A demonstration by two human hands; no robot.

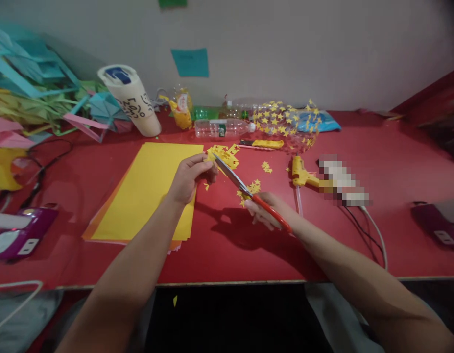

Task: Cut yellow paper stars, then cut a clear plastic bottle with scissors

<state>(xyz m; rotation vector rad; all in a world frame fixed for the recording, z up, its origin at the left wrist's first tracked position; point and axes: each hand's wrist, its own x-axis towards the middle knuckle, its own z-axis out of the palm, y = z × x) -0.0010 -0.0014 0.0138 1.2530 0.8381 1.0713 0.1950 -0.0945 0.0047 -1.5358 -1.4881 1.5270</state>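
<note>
My right hand (265,211) is closed round the red handles of the scissors (232,175), whose blades point up and left. Fingers of my left hand (192,177) pinch a small piece of yellow paper (211,154) at the blade tips. Just behind lie yellow paper scraps (227,156) with star-shaped holes. Small yellow stars (254,187) sit by the scissors, and another little pile (267,167) is farther back. A stack of yellow sheets (138,191) lies under and left of my left wrist.
Along the wall stand a white roll (133,100) and a lying plastic bottle (223,128). A star-covered clear object (274,117), a yellow cutter (267,144) and a glue gun (303,175) are at the back right. Folded paper shapes (32,68) and a purple power strip (26,233) are left.
</note>
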